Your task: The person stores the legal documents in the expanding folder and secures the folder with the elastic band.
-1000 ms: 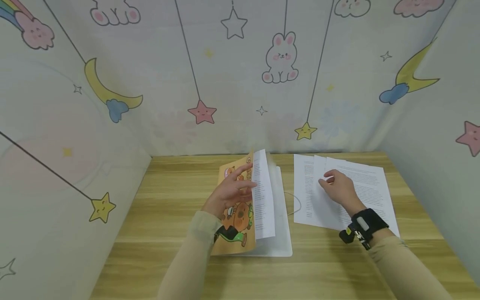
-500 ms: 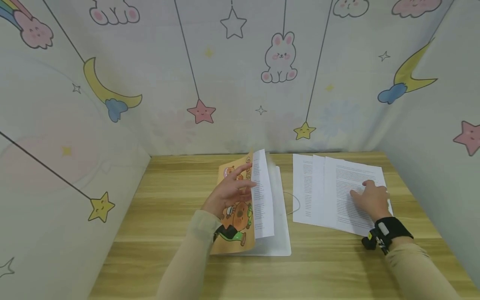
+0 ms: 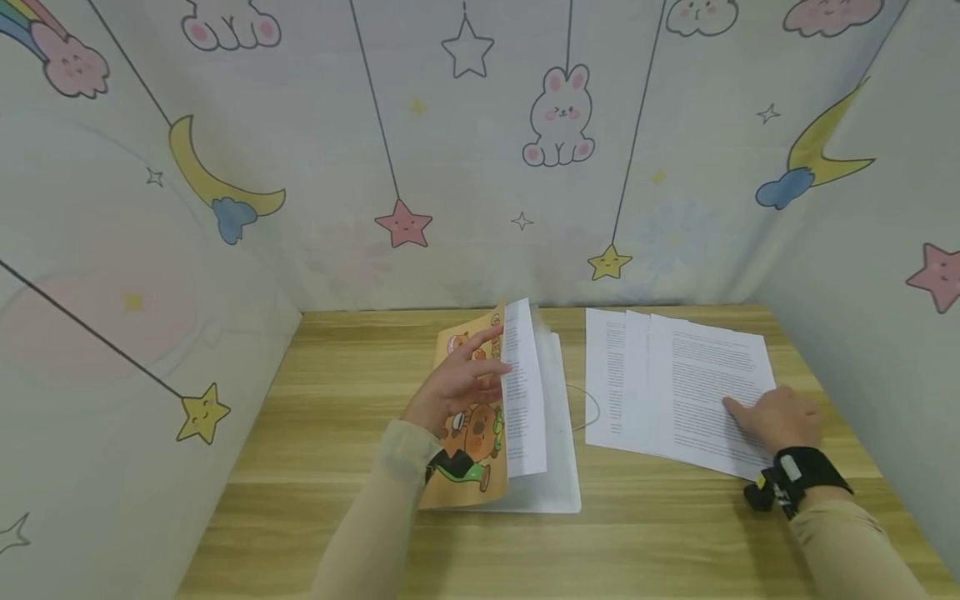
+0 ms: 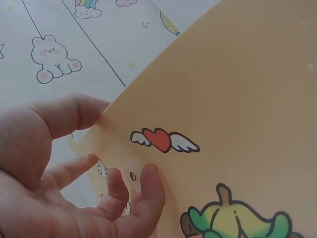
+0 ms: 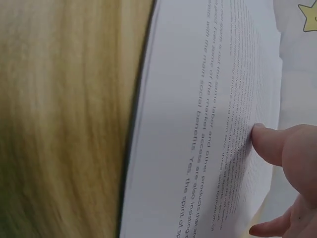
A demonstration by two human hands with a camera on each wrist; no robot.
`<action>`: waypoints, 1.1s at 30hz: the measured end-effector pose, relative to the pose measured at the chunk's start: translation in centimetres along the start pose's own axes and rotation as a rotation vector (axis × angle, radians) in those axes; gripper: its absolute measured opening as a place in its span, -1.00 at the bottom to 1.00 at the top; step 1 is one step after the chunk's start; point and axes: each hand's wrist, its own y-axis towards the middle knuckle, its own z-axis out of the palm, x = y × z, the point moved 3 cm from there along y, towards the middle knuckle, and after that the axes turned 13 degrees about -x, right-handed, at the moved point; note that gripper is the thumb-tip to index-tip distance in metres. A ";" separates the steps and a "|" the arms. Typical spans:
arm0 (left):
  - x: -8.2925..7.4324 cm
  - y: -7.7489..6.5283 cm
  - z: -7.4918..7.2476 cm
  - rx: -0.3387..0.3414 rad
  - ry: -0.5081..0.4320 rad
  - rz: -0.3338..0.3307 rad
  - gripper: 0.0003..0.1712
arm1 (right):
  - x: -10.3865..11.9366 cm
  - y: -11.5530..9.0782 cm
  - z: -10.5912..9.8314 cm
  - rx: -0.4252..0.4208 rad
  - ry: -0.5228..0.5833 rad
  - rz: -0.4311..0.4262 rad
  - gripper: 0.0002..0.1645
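My left hand (image 3: 457, 387) holds the orange cartoon-printed cover of a folder (image 3: 457, 493) half raised. In the left wrist view, that cover (image 4: 223, 99) has one digit at its edge and other fingers in front of its printed face. White printed pages (image 3: 527, 417) stand tilted inside the folder, and its pale back panel (image 3: 566, 487) lies on the table. To the right lies a fanned set of printed sheets (image 3: 712, 375). My right hand (image 3: 783, 417) is at their right edge, thumb over the text of the top sheet (image 5: 173, 124), with the other fingers out past the edge.
An elastic loop (image 3: 598, 408) sticks out of the folder's right side. Wooden tabletop (image 3: 337, 433) runs under everything. Cartoon-printed cloth walls (image 3: 480, 258) enclose it at the back and both sides.
My right hand has moved right and toward me, from over the fanned sheets to their right edge. The top sheets lie more squarely together. My left hand and the folder stay put.
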 end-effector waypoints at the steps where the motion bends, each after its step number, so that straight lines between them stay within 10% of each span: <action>1: 0.0 0.0 0.0 -0.001 -0.001 0.000 -0.06 | -0.1 0.1 0.0 0.012 0.001 0.001 0.15; 33: -0.3 -0.3 -0.2 0.002 -0.025 -0.004 -0.06 | -0.1 0.7 -1.1 0.021 0.145 0.005 -0.09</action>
